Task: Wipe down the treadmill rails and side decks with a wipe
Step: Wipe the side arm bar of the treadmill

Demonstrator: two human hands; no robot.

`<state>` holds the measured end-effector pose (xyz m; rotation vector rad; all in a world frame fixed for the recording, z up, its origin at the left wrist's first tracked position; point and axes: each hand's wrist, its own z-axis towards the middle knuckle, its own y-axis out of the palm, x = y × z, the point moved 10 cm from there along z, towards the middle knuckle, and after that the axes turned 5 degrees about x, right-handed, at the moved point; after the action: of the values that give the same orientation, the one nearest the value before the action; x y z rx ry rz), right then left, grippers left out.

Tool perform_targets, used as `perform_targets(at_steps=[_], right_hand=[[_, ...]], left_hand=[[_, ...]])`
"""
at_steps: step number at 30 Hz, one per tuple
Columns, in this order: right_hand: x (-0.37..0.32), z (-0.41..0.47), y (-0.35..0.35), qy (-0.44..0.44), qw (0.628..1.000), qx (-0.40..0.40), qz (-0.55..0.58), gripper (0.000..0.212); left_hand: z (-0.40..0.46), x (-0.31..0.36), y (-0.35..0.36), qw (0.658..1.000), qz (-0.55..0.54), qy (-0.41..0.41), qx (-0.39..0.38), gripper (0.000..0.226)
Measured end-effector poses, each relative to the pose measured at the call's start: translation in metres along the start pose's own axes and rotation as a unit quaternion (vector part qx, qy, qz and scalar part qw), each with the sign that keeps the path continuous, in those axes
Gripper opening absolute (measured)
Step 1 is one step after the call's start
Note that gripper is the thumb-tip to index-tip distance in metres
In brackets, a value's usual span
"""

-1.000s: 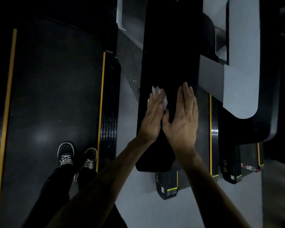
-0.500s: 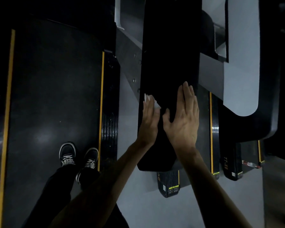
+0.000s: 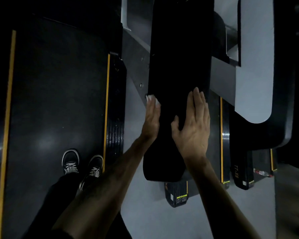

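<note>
Watching remotely, I am seeing the left hand [image 3: 151, 118] sliding off the top of the black treadmill rail [image 3: 178, 66] toward its left edge, carrying the white wipe [image 3: 151, 98] with it; a second ago the wipe was lying near the middle of the rail, beside the other hand. The right hand [image 3: 192, 125] is staying where it was. To my eye this means the top face is being finished and the pass is turning onto the rail's left flank, with the side decks probably not yet reached.

At centre frame, the left hand is standing almost edge-on against the rail's left side, fingers straight and together, pressing the wipe against the edge; only a small white corner is showing beyond the fingertips. The right hand is lying palm-down on the rail just right of centre, fingers extended and close together, thumb spread leftward, grasping nothing and seemingly bracing. Both forearms are reaching up from the bottom of the frame.

At lower left, the person's sneakers [image 3: 81, 163] are standing on a treadmill belt [image 3: 59, 100] edged by a yellow-striped side deck [image 3: 115, 109].
</note>
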<state>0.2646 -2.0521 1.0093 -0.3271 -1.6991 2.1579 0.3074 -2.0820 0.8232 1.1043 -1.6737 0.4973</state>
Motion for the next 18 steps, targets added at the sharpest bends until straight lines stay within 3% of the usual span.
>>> perform_targets(at_steps=[3,7,13,15,18], right_hand=[[0.000,0.000,-0.001,-0.004,1.000,0.000,0.002,0.073],[-0.001,-0.001,0.000,-0.004,1.000,-0.004,0.007,0.076],[-0.001,0.000,-0.001,-0.001,1.000,0.004,0.011,0.075],[-0.001,0.000,-0.001,-0.002,1.000,0.005,0.008,0.075],[0.000,0.001,0.001,0.002,1.000,-0.003,0.002,0.076]], left_hand=[[-0.029,-0.010,0.003,0.999,-0.053,-0.003,-0.006,0.069],[-0.042,0.007,0.012,0.999,-0.041,0.035,-0.007,0.067],[0.002,0.045,0.006,0.992,-0.022,0.124,0.013,0.062],[0.013,0.038,0.004,0.994,-0.014,0.109,0.006,0.064],[0.021,-0.009,0.003,0.998,-0.064,-0.001,-0.016,0.082]])
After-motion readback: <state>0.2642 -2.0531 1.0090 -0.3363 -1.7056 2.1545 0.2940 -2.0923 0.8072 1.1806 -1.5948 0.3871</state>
